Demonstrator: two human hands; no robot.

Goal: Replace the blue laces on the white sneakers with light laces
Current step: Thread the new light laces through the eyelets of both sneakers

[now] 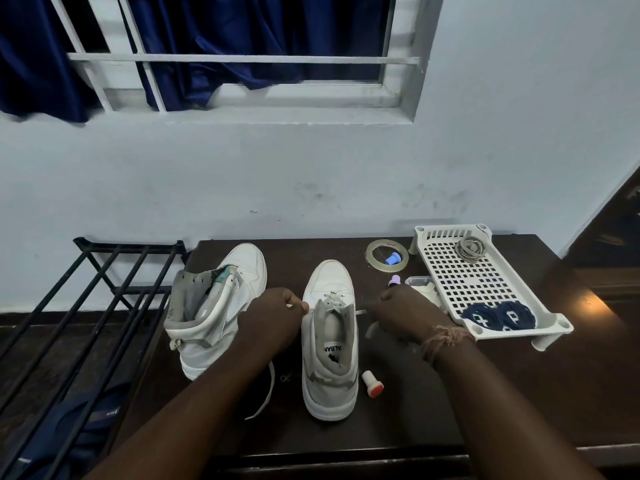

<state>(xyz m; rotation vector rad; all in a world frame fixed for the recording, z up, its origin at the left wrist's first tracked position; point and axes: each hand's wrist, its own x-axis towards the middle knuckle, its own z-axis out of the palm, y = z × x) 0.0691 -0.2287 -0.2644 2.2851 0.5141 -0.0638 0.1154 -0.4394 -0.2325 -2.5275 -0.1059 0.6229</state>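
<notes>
On the dark counter (398, 410) a white sneaker (329, 344) stands upright, heel nearest. The left hand (273, 315) and right hand (403, 311) each pinch an end of the light lace (333, 301) in curled fingers. The second sneaker (214, 306) leans left. Coiled blue laces (498, 315) lie in the white tray (483, 278).

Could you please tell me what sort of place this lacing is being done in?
Probably a room in a home: a barred window with dark blue curtains, a metal shoe rack, and a dark wooden table against a painted wall.
</notes>
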